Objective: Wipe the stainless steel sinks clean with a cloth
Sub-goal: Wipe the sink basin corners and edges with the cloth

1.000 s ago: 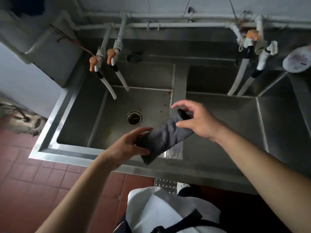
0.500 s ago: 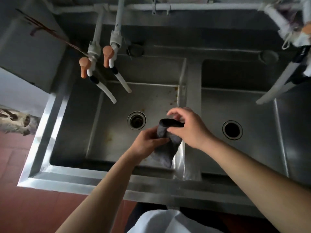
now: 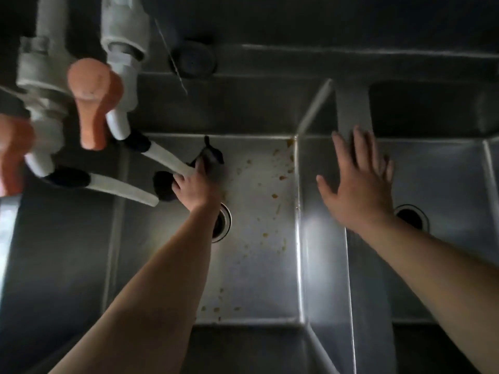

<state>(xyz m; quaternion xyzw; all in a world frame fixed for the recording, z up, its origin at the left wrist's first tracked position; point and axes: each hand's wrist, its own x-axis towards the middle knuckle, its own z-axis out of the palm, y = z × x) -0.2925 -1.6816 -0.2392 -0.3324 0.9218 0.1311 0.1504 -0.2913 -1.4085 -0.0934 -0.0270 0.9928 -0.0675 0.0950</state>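
My left hand is down in the left stainless steel sink, gripping a dark grey cloth pressed to the basin floor near its back wall. Brown stains dot that floor to the right of the cloth. My left forearm covers part of the left drain. My right hand is spread open with fingers apart, resting on the divider between the basins and reaching over the right sink. It holds nothing.
Two white taps with orange handles hang close at upper left, their spouts just left of my left hand. The right sink's drain shows beside my right wrist. A round dark plug sits on the back ledge.
My right hand let go of the cloth and opened over the divider. My left hand carried the cloth down into the left sink. The view moved much closer to the basins.
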